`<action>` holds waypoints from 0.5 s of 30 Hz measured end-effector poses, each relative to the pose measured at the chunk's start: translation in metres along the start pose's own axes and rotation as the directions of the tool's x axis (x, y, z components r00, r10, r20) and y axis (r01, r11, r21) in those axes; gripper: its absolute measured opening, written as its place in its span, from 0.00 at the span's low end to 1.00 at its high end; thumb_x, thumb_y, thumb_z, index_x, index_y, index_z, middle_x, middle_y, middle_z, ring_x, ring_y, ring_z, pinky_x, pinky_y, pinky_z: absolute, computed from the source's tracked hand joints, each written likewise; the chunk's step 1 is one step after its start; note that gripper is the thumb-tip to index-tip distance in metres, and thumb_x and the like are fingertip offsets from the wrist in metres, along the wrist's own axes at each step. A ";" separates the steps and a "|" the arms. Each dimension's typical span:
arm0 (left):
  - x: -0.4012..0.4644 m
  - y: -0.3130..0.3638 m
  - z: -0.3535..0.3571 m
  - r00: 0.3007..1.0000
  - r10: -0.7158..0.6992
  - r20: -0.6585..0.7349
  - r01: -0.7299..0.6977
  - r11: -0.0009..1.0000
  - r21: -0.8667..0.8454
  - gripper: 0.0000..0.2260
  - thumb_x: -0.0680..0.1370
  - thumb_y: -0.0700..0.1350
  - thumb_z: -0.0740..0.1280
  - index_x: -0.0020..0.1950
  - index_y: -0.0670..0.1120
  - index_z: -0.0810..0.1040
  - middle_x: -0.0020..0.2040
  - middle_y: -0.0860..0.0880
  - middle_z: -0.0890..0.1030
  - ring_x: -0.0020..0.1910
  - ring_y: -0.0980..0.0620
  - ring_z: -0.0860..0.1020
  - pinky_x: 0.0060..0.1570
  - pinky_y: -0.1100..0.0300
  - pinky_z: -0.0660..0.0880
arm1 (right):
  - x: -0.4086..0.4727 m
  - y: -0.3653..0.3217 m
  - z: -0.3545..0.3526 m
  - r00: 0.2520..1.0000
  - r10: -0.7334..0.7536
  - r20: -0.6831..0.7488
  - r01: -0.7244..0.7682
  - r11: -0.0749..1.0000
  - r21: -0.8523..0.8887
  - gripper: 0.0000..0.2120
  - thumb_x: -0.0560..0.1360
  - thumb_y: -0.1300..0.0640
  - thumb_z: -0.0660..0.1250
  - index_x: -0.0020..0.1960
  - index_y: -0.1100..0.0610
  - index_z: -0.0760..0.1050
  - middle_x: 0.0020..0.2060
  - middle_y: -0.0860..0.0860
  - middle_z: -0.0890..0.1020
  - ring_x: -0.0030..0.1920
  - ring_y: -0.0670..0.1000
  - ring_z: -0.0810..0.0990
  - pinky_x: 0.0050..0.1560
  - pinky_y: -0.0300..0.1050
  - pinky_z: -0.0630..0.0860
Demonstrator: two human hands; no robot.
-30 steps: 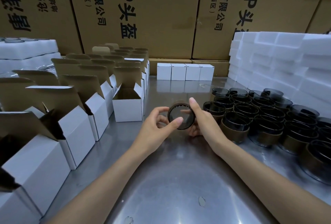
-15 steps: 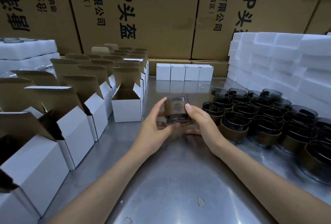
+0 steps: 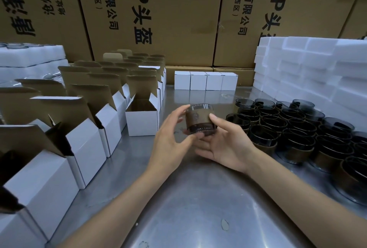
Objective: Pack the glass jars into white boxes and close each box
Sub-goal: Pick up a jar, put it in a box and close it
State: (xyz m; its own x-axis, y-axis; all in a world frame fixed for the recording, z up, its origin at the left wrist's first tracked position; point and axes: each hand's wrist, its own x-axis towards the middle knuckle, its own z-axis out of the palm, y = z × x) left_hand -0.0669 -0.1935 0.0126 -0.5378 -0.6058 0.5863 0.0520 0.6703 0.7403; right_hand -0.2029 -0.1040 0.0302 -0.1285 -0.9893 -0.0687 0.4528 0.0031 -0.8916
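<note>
Both hands hold one dark glass jar [image 3: 200, 119] upright above the metal table [image 3: 198, 198]: the left hand [image 3: 172, 138] curls fingers round its left side, the right hand [image 3: 224, 144] cups it from below with the thumb on its brown label. The jar's base is hidden by fingers. Nearest to it stands an open white box [image 3: 142, 121]; the left rows are cut off. More jars [image 3: 288, 128] crowd the right, partly out of frame.
</note>
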 end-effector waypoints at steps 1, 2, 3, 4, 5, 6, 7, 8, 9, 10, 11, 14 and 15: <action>0.000 0.000 0.000 1.000 0.006 0.002 -0.006 1.000 0.004 0.29 0.72 0.44 0.75 0.69 0.57 0.67 0.66 0.60 0.73 0.66 0.61 0.70 0.67 0.60 0.68 | 0.001 0.002 0.002 1.000 -0.025 -0.014 0.025 1.000 0.013 0.24 0.71 0.46 0.66 0.62 0.59 0.75 0.51 0.55 0.81 0.45 0.50 0.81 0.46 0.43 0.79; -0.001 0.000 0.001 1.000 0.022 0.001 -0.022 1.000 0.014 0.31 0.72 0.44 0.75 0.70 0.58 0.65 0.67 0.61 0.70 0.67 0.62 0.68 0.68 0.62 0.66 | 0.003 0.004 0.004 0.996 -0.074 -0.056 0.075 0.997 0.009 0.23 0.70 0.49 0.69 0.61 0.60 0.75 0.48 0.55 0.81 0.43 0.50 0.82 0.45 0.42 0.79; -0.001 0.000 0.001 0.999 0.051 0.000 -0.051 0.998 0.034 0.34 0.71 0.44 0.75 0.71 0.58 0.62 0.68 0.61 0.68 0.68 0.62 0.66 0.69 0.65 0.64 | 0.006 0.007 0.007 0.985 -0.133 -0.106 0.133 0.991 -0.003 0.25 0.68 0.52 0.71 0.61 0.62 0.74 0.46 0.56 0.81 0.44 0.51 0.81 0.45 0.44 0.79; -0.002 0.000 0.002 0.996 0.091 0.006 -0.091 0.994 0.066 0.37 0.70 0.44 0.76 0.72 0.57 0.60 0.69 0.59 0.67 0.70 0.62 0.64 0.69 0.66 0.62 | 0.009 0.010 0.010 0.970 -0.187 -0.154 0.187 0.982 -0.014 0.28 0.67 0.55 0.73 0.64 0.64 0.71 0.46 0.57 0.80 0.45 0.53 0.81 0.44 0.46 0.78; -0.002 0.000 0.003 0.991 0.129 0.020 -0.131 0.986 0.103 0.39 0.70 0.43 0.76 0.73 0.56 0.58 0.71 0.56 0.66 0.71 0.61 0.63 0.70 0.65 0.61 | 0.010 0.012 0.012 0.956 -0.223 -0.193 0.223 0.975 -0.023 0.33 0.65 0.56 0.73 0.66 0.65 0.68 0.48 0.58 0.79 0.46 0.54 0.81 0.44 0.48 0.78; -0.002 0.000 0.003 0.987 0.157 0.037 -0.160 0.978 0.134 0.40 0.69 0.42 0.76 0.74 0.56 0.57 0.72 0.55 0.66 0.72 0.60 0.63 0.70 0.64 0.61 | 0.011 0.015 0.015 0.946 -0.243 -0.216 0.242 0.970 -0.033 0.35 0.64 0.57 0.73 0.67 0.66 0.66 0.49 0.59 0.79 0.48 0.56 0.80 0.45 0.51 0.77; -0.002 0.000 0.004 0.984 0.171 0.050 -0.177 0.972 0.155 0.40 0.69 0.41 0.76 0.74 0.56 0.57 0.72 0.54 0.67 0.71 0.59 0.64 0.70 0.62 0.62 | 0.011 0.016 0.016 0.943 -0.250 -0.221 0.247 0.968 -0.044 0.36 0.63 0.57 0.73 0.68 0.66 0.64 0.50 0.60 0.78 0.49 0.56 0.80 0.47 0.53 0.77; -0.002 -0.001 0.004 0.982 0.179 0.053 -0.186 0.969 0.165 0.39 0.70 0.39 0.75 0.74 0.56 0.59 0.71 0.53 0.68 0.71 0.58 0.65 0.69 0.60 0.64 | 0.010 0.017 0.017 0.945 -0.245 -0.217 0.238 0.969 -0.060 0.37 0.63 0.58 0.73 0.68 0.66 0.64 0.51 0.60 0.77 0.49 0.56 0.80 0.48 0.54 0.76; -0.002 -0.001 0.004 0.981 0.189 0.044 -0.193 0.967 0.164 0.37 0.70 0.37 0.74 0.74 0.54 0.61 0.70 0.53 0.70 0.69 0.58 0.67 0.68 0.60 0.66 | 0.009 0.016 0.018 0.951 -0.230 -0.208 0.217 0.973 -0.082 0.37 0.64 0.57 0.73 0.69 0.65 0.64 0.51 0.59 0.77 0.48 0.55 0.80 0.49 0.53 0.76; -0.001 -0.001 0.004 0.980 0.197 0.023 -0.198 0.969 0.151 0.35 0.71 0.36 0.73 0.73 0.52 0.64 0.68 0.52 0.72 0.68 0.59 0.68 0.67 0.63 0.66 | 0.008 0.014 0.018 0.960 -0.203 -0.193 0.187 0.978 -0.097 0.37 0.65 0.54 0.72 0.69 0.64 0.64 0.51 0.58 0.77 0.48 0.53 0.79 0.49 0.50 0.76; -0.001 -0.002 0.003 0.981 0.195 -0.004 -0.193 0.973 0.128 0.33 0.71 0.35 0.73 0.72 0.51 0.66 0.67 0.53 0.73 0.66 0.61 0.69 0.65 0.67 0.66 | 0.007 0.011 0.017 0.972 -0.164 -0.167 0.149 0.984 -0.096 0.37 0.66 0.49 0.71 0.70 0.63 0.65 0.51 0.57 0.78 0.48 0.52 0.79 0.52 0.49 0.76; -0.001 0.000 0.001 0.990 0.118 -0.075 -0.116 0.993 0.038 0.29 0.72 0.38 0.73 0.69 0.54 0.67 0.65 0.56 0.73 0.65 0.64 0.70 0.64 0.69 0.65 | 0.005 0.004 0.004 0.996 0.011 -0.084 -0.002 0.994 0.109 0.38 0.69 0.34 0.63 0.69 0.60 0.69 0.54 0.59 0.75 0.56 0.58 0.75 0.68 0.53 0.67; 0.000 0.000 0.001 0.993 0.089 -0.076 -0.088 0.996 0.019 0.29 0.72 0.39 0.73 0.68 0.54 0.67 0.65 0.57 0.73 0.65 0.63 0.70 0.65 0.67 0.66 | 0.004 0.001 0.000 0.997 0.059 -0.040 -0.051 0.984 0.172 0.39 0.70 0.32 0.61 0.70 0.60 0.68 0.54 0.59 0.74 0.58 0.60 0.73 0.71 0.54 0.64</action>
State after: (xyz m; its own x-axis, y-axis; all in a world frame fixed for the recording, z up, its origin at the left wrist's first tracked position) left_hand -0.0676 -0.1925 0.0122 -0.4655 -0.5742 0.6735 0.0835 0.7291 0.6793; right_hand -0.2032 -0.1075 0.0290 -0.1368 -0.9808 -0.1389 0.6036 0.0286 -0.7968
